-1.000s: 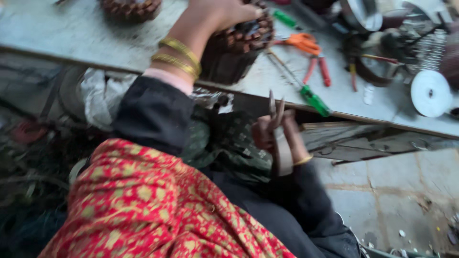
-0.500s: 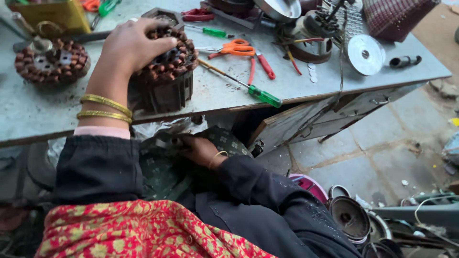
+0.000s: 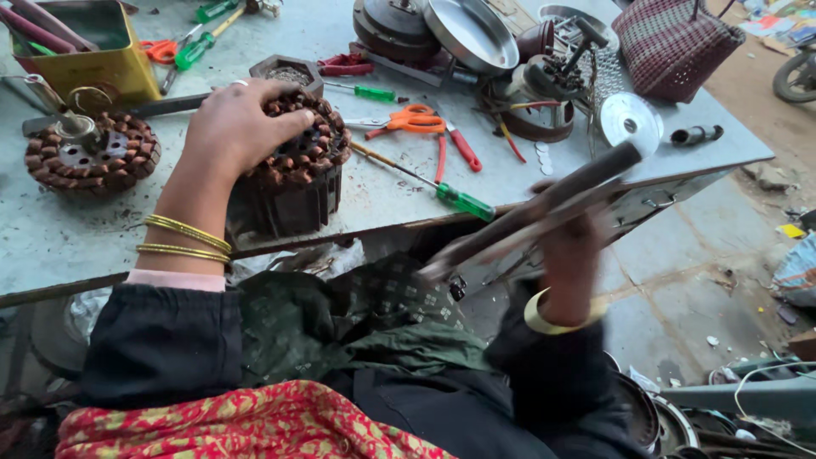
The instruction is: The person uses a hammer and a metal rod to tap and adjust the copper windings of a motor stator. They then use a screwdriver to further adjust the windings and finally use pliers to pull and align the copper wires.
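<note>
**Left hand on the stator, right hand raising a long tool**

Far left on the counter – a yellow tin box with tools standing in it, and in front of it a flat wound stator with copper coils round its rim. It lies apart from your hands.

Your left hand rests on top of the dark motor stator, which stands near the front edge of the counter. The fingers are spread and curled over its copper windings, palm down, pressing rather than closing tight. Two gold bangles sit on that wrist.

Just right of the stator lies a long screwdriver with a green handle, pointing toward the counter's edge. Behind it are orange-handled scissors and red-handled pliers, and farther back a shallow metal pan.

Your right hand is below the counter's edge, closed in a fist round a long dark bar-like tool. The tool slants up to the right, its upper end over the counter – it is blurred, so its kind cannot be told.

Far right stand a silver disc and a woven maroon basket.
</note>
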